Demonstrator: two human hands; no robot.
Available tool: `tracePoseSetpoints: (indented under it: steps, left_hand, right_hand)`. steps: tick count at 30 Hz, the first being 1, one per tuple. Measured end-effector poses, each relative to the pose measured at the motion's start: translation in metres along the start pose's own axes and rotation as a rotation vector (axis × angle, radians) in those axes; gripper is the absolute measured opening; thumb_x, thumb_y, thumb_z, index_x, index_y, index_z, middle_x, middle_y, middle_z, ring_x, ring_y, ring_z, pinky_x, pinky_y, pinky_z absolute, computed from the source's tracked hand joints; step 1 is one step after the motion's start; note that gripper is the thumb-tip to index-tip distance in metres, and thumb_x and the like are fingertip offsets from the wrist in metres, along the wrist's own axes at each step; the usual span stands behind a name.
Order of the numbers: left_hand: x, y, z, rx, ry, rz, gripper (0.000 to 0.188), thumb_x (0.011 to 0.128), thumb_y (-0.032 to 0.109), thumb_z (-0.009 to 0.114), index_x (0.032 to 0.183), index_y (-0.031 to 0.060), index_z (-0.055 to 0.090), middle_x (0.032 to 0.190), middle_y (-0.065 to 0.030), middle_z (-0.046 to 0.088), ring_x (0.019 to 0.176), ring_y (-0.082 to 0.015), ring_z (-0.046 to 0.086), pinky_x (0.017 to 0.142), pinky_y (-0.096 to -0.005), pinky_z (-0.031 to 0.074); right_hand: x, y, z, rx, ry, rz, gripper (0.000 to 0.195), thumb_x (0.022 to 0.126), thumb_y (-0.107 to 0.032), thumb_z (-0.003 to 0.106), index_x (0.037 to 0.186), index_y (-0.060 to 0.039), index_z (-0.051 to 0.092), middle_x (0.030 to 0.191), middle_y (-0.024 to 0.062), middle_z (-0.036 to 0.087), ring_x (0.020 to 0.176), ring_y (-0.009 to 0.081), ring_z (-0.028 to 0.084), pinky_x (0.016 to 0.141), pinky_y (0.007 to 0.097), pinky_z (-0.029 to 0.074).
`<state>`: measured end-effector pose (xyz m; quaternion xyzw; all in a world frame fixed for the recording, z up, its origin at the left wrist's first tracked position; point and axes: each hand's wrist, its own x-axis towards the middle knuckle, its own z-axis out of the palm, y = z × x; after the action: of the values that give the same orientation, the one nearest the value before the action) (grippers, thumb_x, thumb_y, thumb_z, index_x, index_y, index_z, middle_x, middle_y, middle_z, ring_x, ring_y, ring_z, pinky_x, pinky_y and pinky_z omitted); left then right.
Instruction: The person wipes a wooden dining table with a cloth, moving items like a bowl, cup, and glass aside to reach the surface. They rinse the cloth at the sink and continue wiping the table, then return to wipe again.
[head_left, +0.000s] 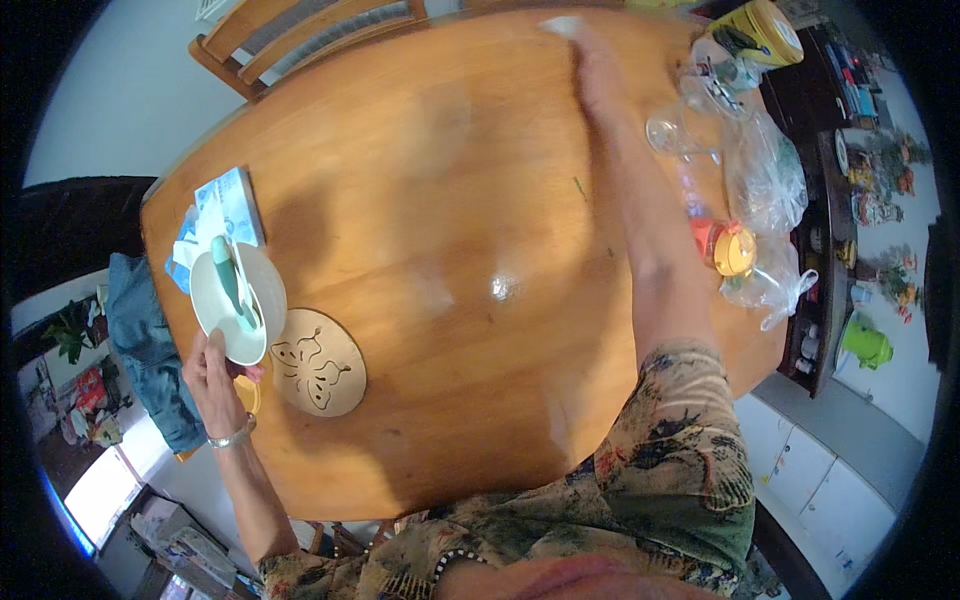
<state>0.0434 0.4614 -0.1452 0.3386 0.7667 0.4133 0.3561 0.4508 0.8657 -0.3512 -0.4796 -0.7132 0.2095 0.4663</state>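
My left hand, with a bracelet at the wrist, grips the rim of a pale bowl at the left of the wooden table. The bowl is tipped on its side, and a green-handled utensil and a white one lie in it. Just right of the bowl, a round wooden trivet with a cut-out pattern rests on the table. My right arm stretches to the far edge, where my blurred right hand is on a white cloth or tissue.
Behind the bowl is a blue-and-white tissue pack. Along the right side stand a glass jar, clear plastic bags, an orange-lidded container and a yellow tub. A wooden chair is beyond the far left edge.
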Motion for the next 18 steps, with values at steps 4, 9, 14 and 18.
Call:
tracePoseSetpoints:
  steps: [4,9,14,18]
  left_hand:
    - [-0.011,-0.001,-0.01,0.017,0.065,-0.084,0.034,0.096,0.024,0.045,0.108,-0.006,0.058,0.07,-0.0092,0.062,0.047,-0.011,0.056,0.044,-0.0217,0.045]
    - [-0.01,-0.01,-0.008,0.01,0.088,-0.08,0.034,0.095,0.027,0.047,0.1,-0.0042,0.058,0.065,-0.0083,0.06,0.046,-0.0127,0.055,0.043,-0.0226,0.043]
    - [-0.003,-0.018,-0.007,-0.027,0.062,-0.055,0.033,0.096,0.024,0.045,0.106,-0.0059,0.057,0.069,-0.0089,0.062,0.048,-0.0103,0.056,0.043,-0.0206,0.045]
    - [-0.004,-0.013,-0.011,-0.019,0.097,-0.07,0.032,0.096,0.024,0.045,0.103,-0.0047,0.056,0.067,-0.0085,0.061,0.046,-0.0119,0.056,0.043,-0.0217,0.045]
  right_hand:
    - [0.014,0.019,0.008,-0.346,0.255,-0.033,0.025,0.089,-0.017,0.046,0.103,-0.0057,0.063,0.098,0.0171,0.063,0.092,0.0328,0.058,0.083,0.0445,0.044]
    - [-0.043,-0.09,0.105,-0.163,-0.013,-0.543,0.029,0.085,-0.016,0.051,0.112,-0.0075,0.059,0.108,0.0162,0.061,0.104,0.0302,0.056,0.086,0.0396,0.045]
    - [-0.022,-0.126,0.062,0.44,-0.578,0.393,0.036,0.092,-0.029,0.046,0.118,-0.0065,0.056,0.12,0.008,0.058,0.103,0.0228,0.055,0.089,0.0358,0.043]
    - [0.043,-0.016,0.018,0.385,-0.155,0.1,0.032,0.093,-0.028,0.043,0.105,-0.0054,0.062,0.1,0.0086,0.063,0.092,0.0248,0.058,0.088,0.0367,0.042]
